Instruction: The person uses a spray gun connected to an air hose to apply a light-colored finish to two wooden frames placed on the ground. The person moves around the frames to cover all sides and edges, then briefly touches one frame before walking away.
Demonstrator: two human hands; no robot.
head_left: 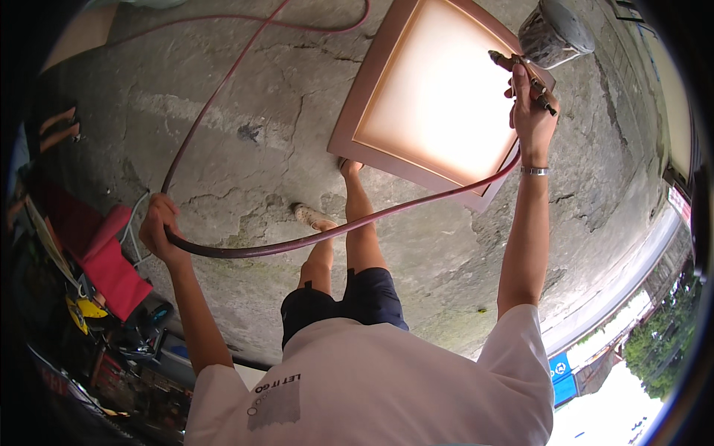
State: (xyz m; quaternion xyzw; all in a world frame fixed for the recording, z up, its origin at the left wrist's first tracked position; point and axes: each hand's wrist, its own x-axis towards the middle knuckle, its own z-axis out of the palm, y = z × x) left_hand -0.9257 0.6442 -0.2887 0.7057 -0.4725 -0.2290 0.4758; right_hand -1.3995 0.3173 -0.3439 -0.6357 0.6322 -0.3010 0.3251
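My right hand [530,110] is closed around a metal spray gun [541,91], held over the right part of a square panel [415,97] with a pale, glowing-white centre and pinkish-brown frame, lying low on the concrete. A dark red hose [372,218] curves from near my right hand across my legs to my left hand [160,223], which grips it and hangs out to the left, away from the panel. Beyond the panel's far right corner stands a paint-smeared grey bucket [556,37].
Cracked concrete [253,126] surrounds my sandalled feet, with more hose [223,83] looped across it. At left are a red padded seat [119,279], assorted gear and part of another person's legs [59,126]. A blue sign [562,375] and trees [658,334] appear at right.
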